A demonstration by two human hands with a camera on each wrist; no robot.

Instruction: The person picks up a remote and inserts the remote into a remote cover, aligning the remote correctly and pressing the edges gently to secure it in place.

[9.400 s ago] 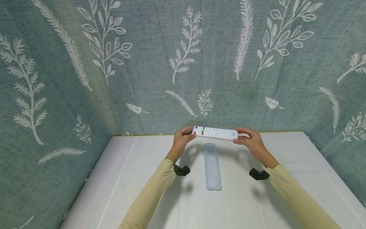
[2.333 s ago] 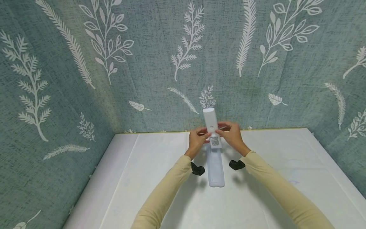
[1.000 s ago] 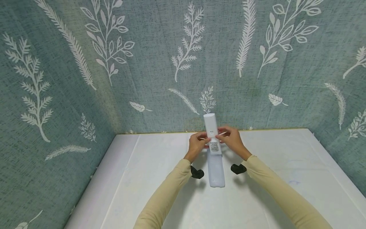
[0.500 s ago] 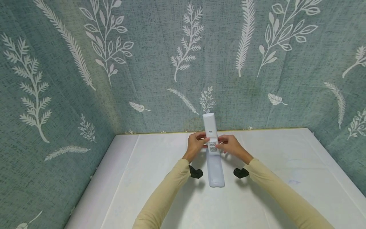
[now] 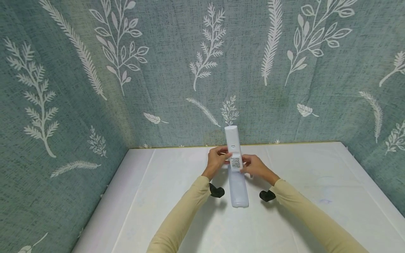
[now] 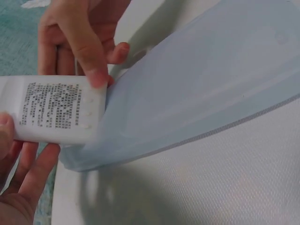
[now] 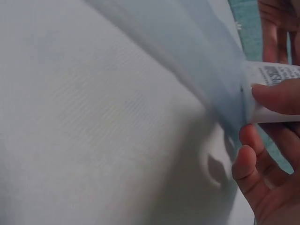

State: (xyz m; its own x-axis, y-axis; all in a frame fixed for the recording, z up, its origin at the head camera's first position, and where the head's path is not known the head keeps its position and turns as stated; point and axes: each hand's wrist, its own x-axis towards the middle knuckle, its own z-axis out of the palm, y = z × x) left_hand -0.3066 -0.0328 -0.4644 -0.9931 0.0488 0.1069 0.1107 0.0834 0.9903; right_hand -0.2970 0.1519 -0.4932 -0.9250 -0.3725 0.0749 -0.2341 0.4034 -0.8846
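A white remote control (image 5: 232,138) is held back side up, tilted, its near end over the far part of a translucent pale silicone cover (image 5: 238,191). My left hand (image 5: 216,161) grips the remote's left edge, thumb on the back near the printed label. On the other edge, my right hand (image 5: 257,168) pinches the near corner. The left wrist view shows the labelled end of the remote (image 6: 51,108) right at the end of the cover (image 6: 201,84). In the right wrist view, the right thumb (image 7: 279,97) presses on that end. The button side faces away.
The cover lies lengthwise on a white table (image 5: 171,182). A green leaf-patterned cloth (image 5: 171,70) rises behind the table's back edge. Black wrist cameras (image 5: 217,190) hang under both sleeves.
Earlier the remote was held sideways, buttons up, by its two ends. It has been turned over and lengthwise, then lowered towards the cover. Lately the right hand slid down to its near end.
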